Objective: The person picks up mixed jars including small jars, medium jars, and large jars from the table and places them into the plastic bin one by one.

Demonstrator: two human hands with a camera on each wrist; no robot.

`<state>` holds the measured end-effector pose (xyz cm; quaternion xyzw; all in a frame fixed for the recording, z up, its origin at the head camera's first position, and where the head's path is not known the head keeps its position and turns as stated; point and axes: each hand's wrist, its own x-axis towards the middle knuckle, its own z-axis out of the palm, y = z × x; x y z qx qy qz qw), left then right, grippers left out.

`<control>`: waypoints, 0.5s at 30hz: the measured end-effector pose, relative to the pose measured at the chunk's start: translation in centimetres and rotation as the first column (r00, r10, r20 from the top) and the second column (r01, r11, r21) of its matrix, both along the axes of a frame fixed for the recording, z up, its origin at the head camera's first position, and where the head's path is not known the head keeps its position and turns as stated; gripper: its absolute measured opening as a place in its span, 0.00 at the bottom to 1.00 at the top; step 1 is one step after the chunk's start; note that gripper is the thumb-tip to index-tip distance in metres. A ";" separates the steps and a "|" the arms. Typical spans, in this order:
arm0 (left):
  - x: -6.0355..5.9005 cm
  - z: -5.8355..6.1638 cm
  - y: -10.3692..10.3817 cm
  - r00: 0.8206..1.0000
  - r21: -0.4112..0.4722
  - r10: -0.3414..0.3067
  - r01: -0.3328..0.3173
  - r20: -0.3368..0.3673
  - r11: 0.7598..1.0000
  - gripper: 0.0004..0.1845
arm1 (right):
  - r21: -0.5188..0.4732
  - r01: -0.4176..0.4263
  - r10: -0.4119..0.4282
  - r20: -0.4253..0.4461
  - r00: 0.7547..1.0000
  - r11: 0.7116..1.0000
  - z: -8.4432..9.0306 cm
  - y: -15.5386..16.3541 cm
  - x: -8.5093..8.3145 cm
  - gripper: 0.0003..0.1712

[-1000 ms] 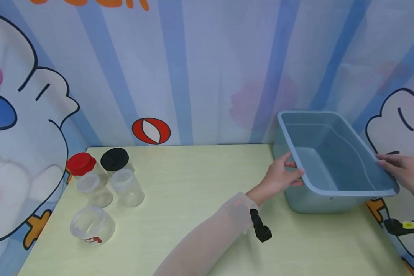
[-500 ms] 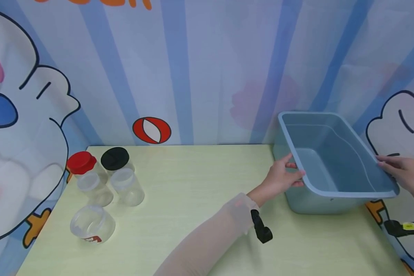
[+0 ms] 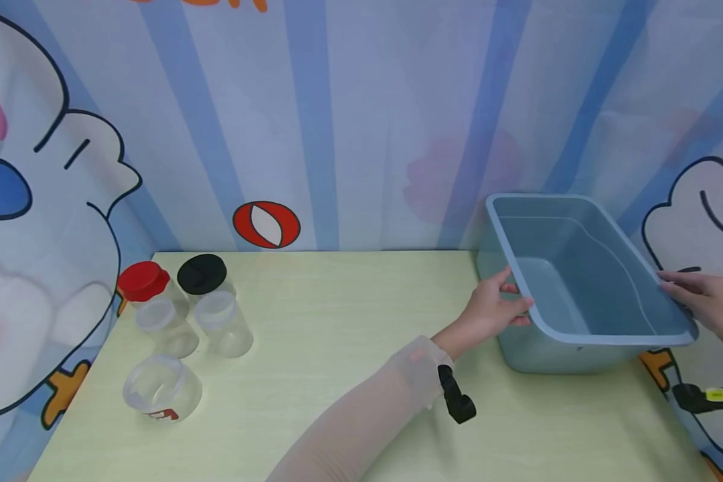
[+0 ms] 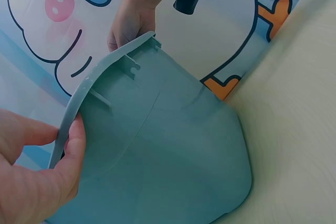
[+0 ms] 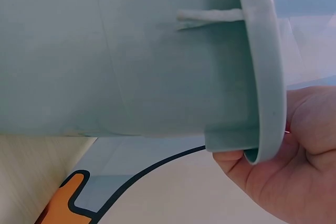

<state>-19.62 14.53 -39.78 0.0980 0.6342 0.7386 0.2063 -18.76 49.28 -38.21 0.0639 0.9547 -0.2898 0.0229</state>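
Pinches the tub [image 3: 578, 288] by its rim [image 3: 614, 339] with left hand [image 3: 491, 309] at eight o'clock and right hand [image 3: 711, 300] at three (so directly between both).

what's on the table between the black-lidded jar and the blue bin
In the head view, the stretch is bare tabletop from the black-lidded jar across to the left hand, which pinches the rim of the blue bin.
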 end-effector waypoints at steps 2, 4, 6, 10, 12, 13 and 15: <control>0.0 0.1 0.0 1.000 -0.004 0.000 0.000 -0.001 1.000 0.39 | -0.003 0.001 -0.001 0.006 1.000 1.000 0.0 0.1 0.0 0.34; 0.1 0.2 -0.1 1.000 -0.005 0.002 -0.002 -0.003 1.000 0.39 | -0.004 -0.001 0.001 0.001 1.000 1.000 0.0 0.1 0.0 0.33; 0.1 0.2 -0.1 1.000 -0.006 0.003 -0.003 -0.003 1.000 0.39 | -0.005 -0.003 0.003 -0.007 1.000 1.000 -0.1 0.0 0.1 0.34; 0.1 0.2 -0.2 1.000 -0.005 0.004 -0.004 -0.006 1.000 0.39 | 0.001 -0.012 0.012 -0.025 1.000 1.000 -0.1 -0.2 0.2 0.33; 0.2 0.1 -0.3 1.000 -0.004 0.003 -0.003 -0.007 1.000 0.39 | -0.001 -0.018 0.018 -0.027 0.999 1.000 -0.1 -0.2 0.2 0.33; 0.2 0.1 -0.4 1.000 -0.004 0.002 -0.002 -0.009 1.000 0.39 | 0.002 -0.021 0.021 -0.029 0.999 1.000 -0.1 -0.3 0.2 0.33; 0.2 0.1 -0.5 1.000 0.000 0.000 0.000 -0.009 1.000 0.39 | 0.012 -0.024 0.024 -0.036 0.999 1.000 -0.1 -0.4 0.2 0.32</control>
